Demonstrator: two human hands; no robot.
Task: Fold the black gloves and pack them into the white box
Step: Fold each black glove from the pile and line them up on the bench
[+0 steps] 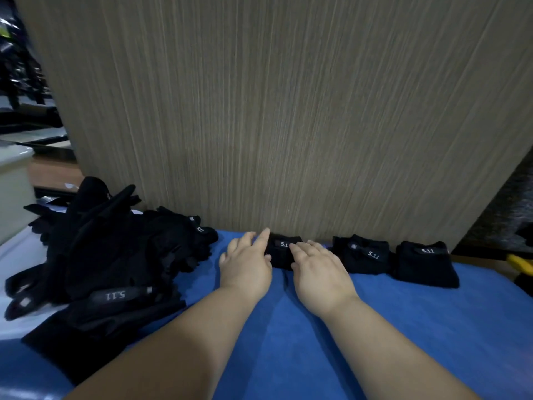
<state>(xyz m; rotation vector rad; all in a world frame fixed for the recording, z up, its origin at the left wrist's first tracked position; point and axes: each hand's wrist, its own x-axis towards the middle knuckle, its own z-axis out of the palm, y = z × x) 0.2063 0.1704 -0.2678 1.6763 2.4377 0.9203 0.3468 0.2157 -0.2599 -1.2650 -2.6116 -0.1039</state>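
A folded black glove bundle (281, 251) with a "5.11" label lies on the blue cloth (375, 327) against the wooden panel. My left hand (246, 262) lies flat at its left side, fingers straight and touching it. My right hand (320, 269) rests on its right side, fingers extended over the bundle. Two more folded bundles (364, 255) (425, 264) sit in a row to the right. A loose pile of unfolded black gloves (109, 255) is heaped at the left. Part of a white box (14, 192) shows at the far left edge.
A tall wood-grain panel (288, 111) stands upright right behind the row of bundles. A yellow object (520, 264) lies off the cloth at the far right. Dark shelving shows at the upper left.
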